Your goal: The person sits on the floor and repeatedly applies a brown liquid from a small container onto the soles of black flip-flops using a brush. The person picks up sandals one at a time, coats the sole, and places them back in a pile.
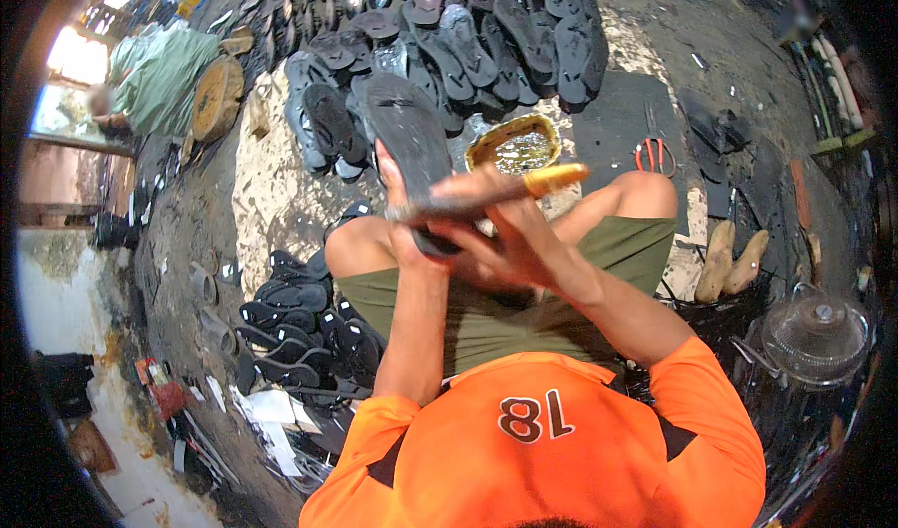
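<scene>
My left hand point(398, 187) is wrapped round a black sandal sole point(409, 121), which points away from me above my lap. Fingers of my right hand point(510, 233) close round a stick-like tool with a dark shaft and a yellow end point(552, 180). The tool lies across the heel end of the sole; motion blur hides its exact kind and whether it touches. Beyond my right hand stands a shallow basin point(554, 137) with a yellowish rim and shiny liquid inside.
Rows of dark soles and sandals point(468, 46) cover the far floor. Red-handled pliers point(655, 157) lie on a dark board point(608, 116). Wooden shoe lasts point(716, 261) and a fan point(814, 341) are at right. At left are black sandals point(290, 294), a wood stump point(217, 98) and a person in green point(164, 74).
</scene>
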`<control>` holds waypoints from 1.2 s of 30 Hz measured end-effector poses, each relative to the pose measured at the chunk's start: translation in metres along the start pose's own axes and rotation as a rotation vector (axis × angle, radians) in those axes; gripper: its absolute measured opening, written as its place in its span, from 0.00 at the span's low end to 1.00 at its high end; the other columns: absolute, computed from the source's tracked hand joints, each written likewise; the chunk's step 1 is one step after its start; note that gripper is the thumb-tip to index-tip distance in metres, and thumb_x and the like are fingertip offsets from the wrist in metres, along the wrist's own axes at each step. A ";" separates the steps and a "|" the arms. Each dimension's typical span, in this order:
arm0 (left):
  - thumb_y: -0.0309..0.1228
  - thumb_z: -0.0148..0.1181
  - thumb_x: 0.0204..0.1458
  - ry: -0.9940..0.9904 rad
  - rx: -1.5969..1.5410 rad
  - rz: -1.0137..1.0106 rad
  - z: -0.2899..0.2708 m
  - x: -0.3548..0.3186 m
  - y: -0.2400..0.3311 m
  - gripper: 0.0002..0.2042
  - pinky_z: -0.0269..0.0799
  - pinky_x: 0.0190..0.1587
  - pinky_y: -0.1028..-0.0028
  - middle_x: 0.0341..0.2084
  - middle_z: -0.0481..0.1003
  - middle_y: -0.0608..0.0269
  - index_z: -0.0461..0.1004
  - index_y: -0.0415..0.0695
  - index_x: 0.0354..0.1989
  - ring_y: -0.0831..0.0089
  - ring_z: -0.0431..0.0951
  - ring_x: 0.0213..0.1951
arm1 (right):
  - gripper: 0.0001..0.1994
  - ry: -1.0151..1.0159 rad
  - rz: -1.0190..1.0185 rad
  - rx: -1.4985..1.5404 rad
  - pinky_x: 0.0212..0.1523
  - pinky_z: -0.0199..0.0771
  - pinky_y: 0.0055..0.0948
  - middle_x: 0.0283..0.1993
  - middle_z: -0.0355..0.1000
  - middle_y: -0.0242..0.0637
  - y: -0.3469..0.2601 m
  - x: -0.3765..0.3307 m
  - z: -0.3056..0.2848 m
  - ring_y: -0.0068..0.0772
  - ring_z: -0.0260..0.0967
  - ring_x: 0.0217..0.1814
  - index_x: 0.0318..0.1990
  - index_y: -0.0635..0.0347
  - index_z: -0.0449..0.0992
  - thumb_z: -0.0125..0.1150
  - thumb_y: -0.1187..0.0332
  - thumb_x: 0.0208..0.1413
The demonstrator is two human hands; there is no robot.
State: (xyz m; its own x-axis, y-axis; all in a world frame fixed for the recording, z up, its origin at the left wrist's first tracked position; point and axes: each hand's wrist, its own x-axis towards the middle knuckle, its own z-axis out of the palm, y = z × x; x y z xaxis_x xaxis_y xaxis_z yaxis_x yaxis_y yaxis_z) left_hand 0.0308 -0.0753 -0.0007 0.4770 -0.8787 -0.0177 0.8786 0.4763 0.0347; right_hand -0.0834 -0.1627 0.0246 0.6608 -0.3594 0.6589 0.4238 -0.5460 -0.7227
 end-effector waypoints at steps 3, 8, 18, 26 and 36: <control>0.49 0.46 0.64 -0.071 0.038 0.013 0.000 0.001 -0.031 0.25 0.60 0.65 0.63 0.62 0.66 0.62 0.64 0.46 0.64 0.66 0.67 0.60 | 0.17 0.127 -0.075 -0.158 0.45 0.70 0.43 0.43 0.72 0.46 0.053 0.043 -0.017 0.53 0.70 0.43 0.50 0.57 0.72 0.65 0.70 0.52; 0.56 0.53 0.58 0.075 0.230 -0.196 -0.054 0.036 -0.009 0.25 0.73 0.51 0.55 0.40 0.77 0.60 0.73 0.47 0.48 0.63 0.76 0.42 | 0.18 -0.153 0.519 0.222 0.64 0.59 0.40 0.54 0.71 0.47 0.001 -0.032 -0.020 0.44 0.65 0.60 0.50 0.61 0.74 0.63 0.61 0.56; 0.47 0.49 0.62 0.120 0.343 -0.260 -0.073 0.207 -0.130 0.19 0.77 0.46 0.63 0.42 0.78 0.57 0.72 0.45 0.49 0.63 0.78 0.41 | 0.17 0.693 0.526 -0.011 0.56 0.66 0.27 0.49 0.69 0.35 -0.056 -0.062 -0.174 0.25 0.67 0.52 0.52 0.61 0.66 0.64 0.70 0.58; 0.46 0.52 0.62 0.436 0.784 -0.188 -0.064 0.190 -0.045 0.19 0.69 0.49 0.67 0.44 0.75 0.61 0.68 0.46 0.55 0.67 0.74 0.50 | 0.20 0.708 0.831 -0.430 0.53 0.67 0.27 0.48 0.71 0.35 -0.019 -0.072 -0.167 0.25 0.67 0.48 0.53 0.64 0.68 0.63 0.62 0.60; 0.48 0.63 0.52 0.966 2.770 0.196 -0.078 -0.077 0.279 0.20 0.72 0.41 0.61 0.40 0.77 0.53 0.78 0.44 0.44 0.57 0.77 0.37 | 0.16 0.723 0.838 -0.124 0.42 0.72 0.29 0.38 0.74 0.37 0.017 -0.031 -0.127 0.28 0.71 0.38 0.39 0.65 0.71 0.60 0.57 0.62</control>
State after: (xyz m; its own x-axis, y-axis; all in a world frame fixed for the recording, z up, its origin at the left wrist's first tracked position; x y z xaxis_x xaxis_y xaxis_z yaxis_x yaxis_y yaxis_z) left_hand 0.2414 0.1275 -0.0677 0.9198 -0.3867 0.0667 -0.3921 -0.8991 0.1947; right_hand -0.1754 -0.2570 0.0180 0.1754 -0.9840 -0.0326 -0.0787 0.0190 -0.9967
